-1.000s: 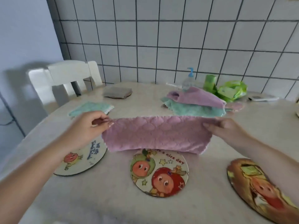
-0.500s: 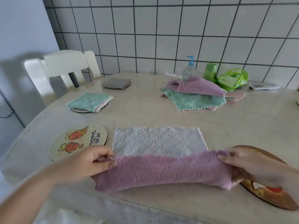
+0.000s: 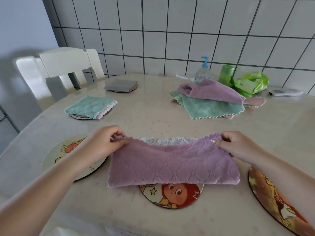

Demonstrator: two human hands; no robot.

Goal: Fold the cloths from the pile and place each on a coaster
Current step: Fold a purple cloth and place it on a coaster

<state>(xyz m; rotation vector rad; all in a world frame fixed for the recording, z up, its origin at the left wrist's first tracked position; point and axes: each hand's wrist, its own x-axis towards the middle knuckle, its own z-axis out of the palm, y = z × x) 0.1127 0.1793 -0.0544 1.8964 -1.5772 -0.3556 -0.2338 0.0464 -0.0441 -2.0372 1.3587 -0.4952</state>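
Purple cloth point(image 3: 172, 166) now folded forward over itself; both hands pinching.

Fluffy quilted purple cloth point(image 3: 172, 164) lies on a glossy table point(image 3: 150, 109).

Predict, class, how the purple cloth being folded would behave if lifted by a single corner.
Probably floppy: the purple cloth sags between the left hand and right hand pinching its corners. Likely light, since fingertip pinches hold it. Its plush quilted surface should grip, not slip.
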